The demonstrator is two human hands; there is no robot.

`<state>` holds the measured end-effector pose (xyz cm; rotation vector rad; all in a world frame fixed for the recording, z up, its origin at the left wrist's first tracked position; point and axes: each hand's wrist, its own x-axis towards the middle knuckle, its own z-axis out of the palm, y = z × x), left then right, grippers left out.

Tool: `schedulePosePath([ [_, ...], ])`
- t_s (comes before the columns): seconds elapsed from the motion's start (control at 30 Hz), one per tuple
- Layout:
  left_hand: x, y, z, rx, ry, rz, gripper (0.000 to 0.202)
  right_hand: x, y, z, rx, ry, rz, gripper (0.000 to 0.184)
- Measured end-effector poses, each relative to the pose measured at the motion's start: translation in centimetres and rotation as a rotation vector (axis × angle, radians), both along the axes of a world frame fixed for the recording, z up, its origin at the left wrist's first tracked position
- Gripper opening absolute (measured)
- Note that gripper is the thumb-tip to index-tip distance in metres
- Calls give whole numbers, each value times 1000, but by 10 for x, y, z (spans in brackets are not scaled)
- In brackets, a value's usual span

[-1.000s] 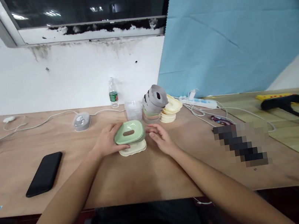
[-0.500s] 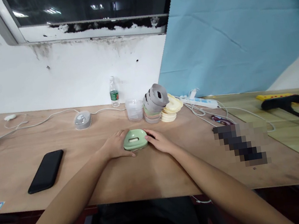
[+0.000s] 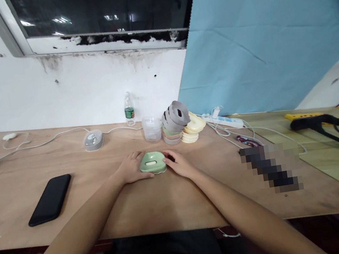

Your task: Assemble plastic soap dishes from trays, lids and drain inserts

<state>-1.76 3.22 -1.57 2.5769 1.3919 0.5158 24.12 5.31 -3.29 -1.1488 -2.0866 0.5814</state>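
Observation:
A pale green plastic lid (image 3: 159, 167), rounded and dished with an oval slot in its middle, lies on the wooden table between my hands. My left hand (image 3: 131, 168) wraps its left side, with the thumb along the near edge and the fingers at the far side. My right hand (image 3: 178, 163) presses its thumb on the right rim, its other fingers bent round that side. Whatever is under the lid is mostly hidden; a thin pale edge shows below it.
Behind stand clear plastic cups (image 3: 152, 129), a leaning stack of grey pieces (image 3: 175, 116), cream lids (image 3: 193, 123) and a water bottle (image 3: 129, 109). A round grey container (image 3: 93, 140) sits back left; a black phone (image 3: 50, 200) lies left. Cables and a power strip (image 3: 224, 121) are right.
The view has tipped slightly, so the whole scene sits a little lower. My hands stay on both sides of the green lid, with hardly any visible shift against it.

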Motion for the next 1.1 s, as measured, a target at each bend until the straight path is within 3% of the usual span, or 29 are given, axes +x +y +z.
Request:
schedulePosePath([
  [0.13, -9, 1, 8, 111, 9, -44, 93, 0, -4, 0, -36, 31, 40, 49],
  [0.23, -10, 9, 23, 278, -100, 32, 74, -1, -6, 4, -37, 20, 72, 50],
  [0.33, 0, 26, 42, 409, -222, 106, 59, -2, -7, 8, -38, 16, 90, 47],
  [0.5, 32, 67, 64, 389, -242, 49, 62, 1, -9, 14, -62, 23, 138, 46],
  [0.63, 48, 93, 61, 331, -185, 82, 61, 4, -11, 17, -78, 17, 147, 47],
  [0.77, 49, 103, 49, 311, -200, 136, 38, 5, -13, 20, -68, 23, 160, 48],
  [0.9, 44, 103, 48, 320, -358, 157, 27, 5, -13, 23, -44, 41, 166, 45],
  [1.1, 34, 87, 63, 386, -590, 233, 27, 8, -13, 26, -48, 43, 175, 44],
])
